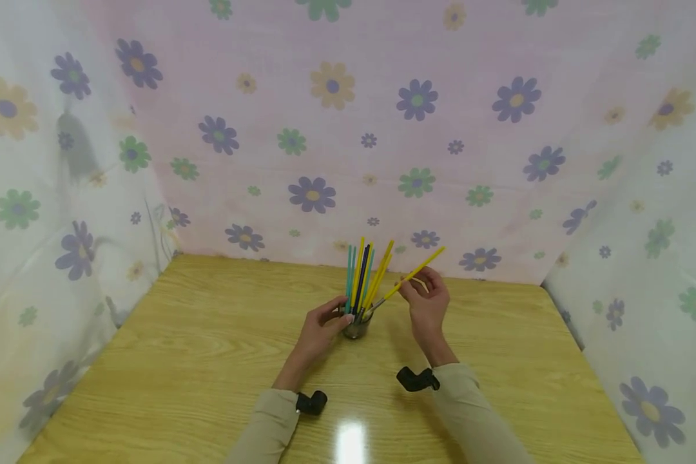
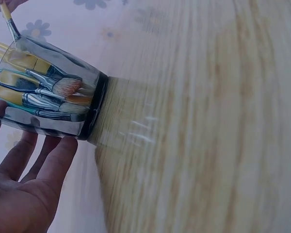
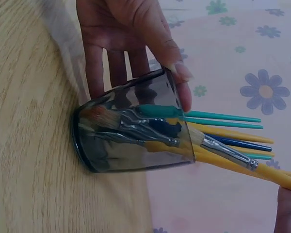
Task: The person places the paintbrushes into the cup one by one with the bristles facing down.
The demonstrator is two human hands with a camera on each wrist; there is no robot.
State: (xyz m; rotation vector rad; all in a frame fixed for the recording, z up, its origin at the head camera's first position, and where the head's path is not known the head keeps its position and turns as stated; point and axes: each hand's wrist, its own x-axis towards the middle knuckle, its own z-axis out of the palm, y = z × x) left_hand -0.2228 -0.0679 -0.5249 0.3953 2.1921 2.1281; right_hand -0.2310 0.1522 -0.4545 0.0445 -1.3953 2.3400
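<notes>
A smoky see-through cup [image 1: 356, 331] stands on the table, full of paintbrushes [image 1: 364, 277] with yellow, teal and dark blue handles. Their bristles point down inside it, as the left wrist view shows. My left hand [image 1: 318, 330] holds the cup from the left side, thumb at the rim and fingers along the wall. Between thumb and fingers, my right hand [image 1: 429, 308] pinches a yellow paintbrush [image 1: 415, 271] by its handle. That brush slants up to the right, its pale bristles [image 3: 197, 136] right at the cup's mouth.
The wood-grain table [image 1: 209, 341] spreads around the cup. Flower-patterned cloth [image 1: 371, 122] hangs behind the table and along both sides. Black wrist mounts [image 1: 312, 403] sit at both sleeve cuffs.
</notes>
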